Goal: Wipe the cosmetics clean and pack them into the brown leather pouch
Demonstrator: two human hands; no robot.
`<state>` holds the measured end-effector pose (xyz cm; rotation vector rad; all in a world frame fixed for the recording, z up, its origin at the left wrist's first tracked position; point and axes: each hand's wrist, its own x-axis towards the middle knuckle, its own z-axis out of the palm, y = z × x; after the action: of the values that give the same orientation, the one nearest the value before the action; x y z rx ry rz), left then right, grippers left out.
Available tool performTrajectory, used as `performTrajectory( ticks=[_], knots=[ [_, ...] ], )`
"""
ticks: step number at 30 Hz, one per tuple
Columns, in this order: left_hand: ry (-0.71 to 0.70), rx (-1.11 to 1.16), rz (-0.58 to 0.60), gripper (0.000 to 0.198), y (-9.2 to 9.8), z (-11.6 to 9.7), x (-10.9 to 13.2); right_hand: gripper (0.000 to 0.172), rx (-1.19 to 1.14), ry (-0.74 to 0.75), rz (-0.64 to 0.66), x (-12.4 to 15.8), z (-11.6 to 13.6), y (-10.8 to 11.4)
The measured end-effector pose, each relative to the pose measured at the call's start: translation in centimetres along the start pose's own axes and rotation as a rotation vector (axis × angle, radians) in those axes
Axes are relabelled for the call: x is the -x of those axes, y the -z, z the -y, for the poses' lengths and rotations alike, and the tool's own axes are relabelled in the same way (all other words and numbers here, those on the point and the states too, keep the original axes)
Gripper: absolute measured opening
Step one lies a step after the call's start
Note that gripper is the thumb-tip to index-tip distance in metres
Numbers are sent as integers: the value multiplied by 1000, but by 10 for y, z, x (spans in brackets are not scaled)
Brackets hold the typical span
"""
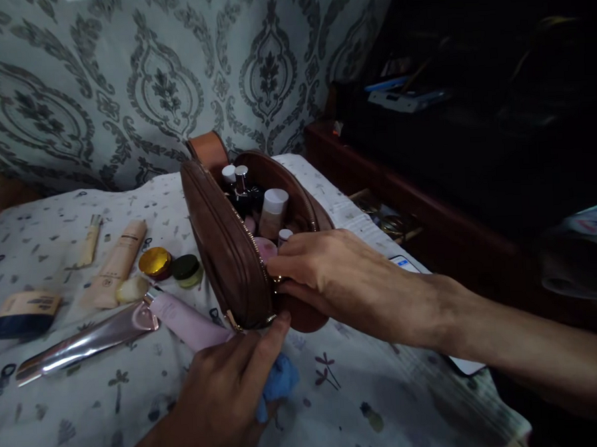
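A white printed cloth (347, 381) spreads across the lower half of the frame, and its broad surface gives everything room to lie apart. At the centre, a brown bag (228, 260) stands on it with its zipped mouth gaping upward, a posture that probably keeps the bottles inside upright and within reach. From the right edge, the right hand (331, 268) reaches over to the near end of that mouth, thumb and fingers drawn close together beside a gold glint; I cannot tell whether they pinch the zip pull or just the bag's edge. From the lower left, the left hand (227, 381) keeps a crumpled blue cloth (280, 381) in its curled fingers while its index finger stretches to the bag's near corner, likely to steady it against the other hand's pull. Left of the bag, a silver tube (89, 344), a lilac tube (190, 316) and a beige tube (120, 263) lie flat, perhaps because they would roll or topple if stood up. A white-capped bottle (272, 211) leans inside the bag, seemingly propped by its neighbours. Smallest, a gold-lidded jar (155, 262) and a dark-lidded jar (186, 271) sit together just beside the bag's left side.
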<state>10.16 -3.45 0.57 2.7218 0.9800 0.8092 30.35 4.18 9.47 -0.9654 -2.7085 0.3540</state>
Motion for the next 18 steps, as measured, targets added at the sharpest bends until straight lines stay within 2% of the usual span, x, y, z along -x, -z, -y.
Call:
performTrajectory(
  ticks=[4,9,14,18],
  knots=[
    [22,4,33,71,0,0,0,20,35,17,12,2,0,4],
    [24,-8,28,70,2,-1,-1,17,60,62,-18,10,-5,3],
    [11,-23,28,66,4,-2,-1,11,92,65,5,11,-4,3],
    [13,-14,49,69,5,-2,-1,14,98,60,-1,10,-3,4]
  ],
)
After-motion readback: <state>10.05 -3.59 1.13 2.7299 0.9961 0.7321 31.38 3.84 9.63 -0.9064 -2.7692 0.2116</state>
